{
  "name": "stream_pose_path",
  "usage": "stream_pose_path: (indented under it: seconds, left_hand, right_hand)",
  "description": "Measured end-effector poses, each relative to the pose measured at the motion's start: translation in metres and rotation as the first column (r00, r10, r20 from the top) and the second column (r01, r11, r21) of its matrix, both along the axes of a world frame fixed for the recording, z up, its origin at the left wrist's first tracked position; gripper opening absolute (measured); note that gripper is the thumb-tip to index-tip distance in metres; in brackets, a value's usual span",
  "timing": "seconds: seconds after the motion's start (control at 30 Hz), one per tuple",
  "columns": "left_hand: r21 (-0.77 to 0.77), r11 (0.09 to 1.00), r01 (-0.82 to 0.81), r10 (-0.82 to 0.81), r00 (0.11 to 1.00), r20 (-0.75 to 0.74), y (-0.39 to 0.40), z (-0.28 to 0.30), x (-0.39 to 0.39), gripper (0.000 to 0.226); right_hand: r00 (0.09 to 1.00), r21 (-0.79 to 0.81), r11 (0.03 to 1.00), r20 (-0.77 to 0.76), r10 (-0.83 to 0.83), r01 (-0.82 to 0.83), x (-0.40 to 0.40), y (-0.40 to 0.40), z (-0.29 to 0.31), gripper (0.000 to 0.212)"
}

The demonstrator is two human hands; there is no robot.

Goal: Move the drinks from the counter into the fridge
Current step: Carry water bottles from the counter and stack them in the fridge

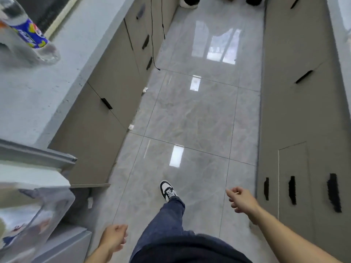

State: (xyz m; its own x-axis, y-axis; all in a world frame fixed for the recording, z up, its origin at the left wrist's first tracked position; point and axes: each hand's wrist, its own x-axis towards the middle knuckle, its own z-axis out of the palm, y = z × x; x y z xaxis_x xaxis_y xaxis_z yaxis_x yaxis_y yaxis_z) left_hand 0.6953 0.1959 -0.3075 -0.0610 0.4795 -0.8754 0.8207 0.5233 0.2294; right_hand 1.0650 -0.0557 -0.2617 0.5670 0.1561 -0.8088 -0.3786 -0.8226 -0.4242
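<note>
A clear plastic drink bottle (28, 33) with a blue and yellow label stands on the pale counter (38, 88) at the upper left. The open fridge door (34, 196) fills the lower left, with a see-through door shelf holding blurred items. My left hand (114, 240) hangs low beside my leg, fingers loosely curled, holding nothing. My right hand (241, 200) is out to the right over the floor, fingers loosely curled and empty. Both hands are far from the bottle.
Grey-brown cabinets with black handles (106, 103) line the left under the counter and the right wall (296, 111). A glossy grey tiled floor (193, 114) runs between them. A black cable (152, 35) dangles at the left cabinets. My shoe (168, 189) steps forward.
</note>
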Motion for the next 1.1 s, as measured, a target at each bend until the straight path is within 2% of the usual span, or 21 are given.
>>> stream_pose_path:
  seconds: [0.17,0.33,0.57,0.73,0.97,1.1]
  left_hand:
    - [0.025,0.999,-0.037,0.033,0.989,0.144,0.066,0.024,0.089,0.019]
    - [0.101,0.981,-0.168,0.136,0.954,0.266,0.120,0.046,0.149,0.017]
    - [0.106,0.912,-0.396,0.362,0.900,0.244,0.147,0.054,0.174,0.018]
    - [0.122,0.777,-0.618,0.600,0.785,0.152,0.128,0.059,0.191,0.021]
    - [0.062,0.423,-0.904,0.884,0.426,0.191,0.118,0.075,0.231,0.021]
    - [0.084,0.301,-0.950,0.919,0.312,0.240,0.135,0.085,0.248,0.022]
  right_hand:
    - [0.989,-0.033,0.989,0.045,0.142,-0.141,0.057,0.074,0.008,0.023]
    - [0.956,-0.039,0.956,0.038,0.292,-0.290,0.103,0.146,0.007,0.025]
    - [0.881,-0.046,0.880,-0.059,0.470,-0.472,0.169,0.244,-0.010,0.022]
    - [0.762,-0.025,0.763,-0.068,0.644,-0.646,0.223,0.329,-0.013,0.018]
    - [0.582,0.087,0.584,-0.057,0.811,-0.807,0.235,0.465,0.001,0.021]
    - [0.492,0.187,0.494,-0.063,0.869,-0.849,0.205,0.526,0.018,0.019]
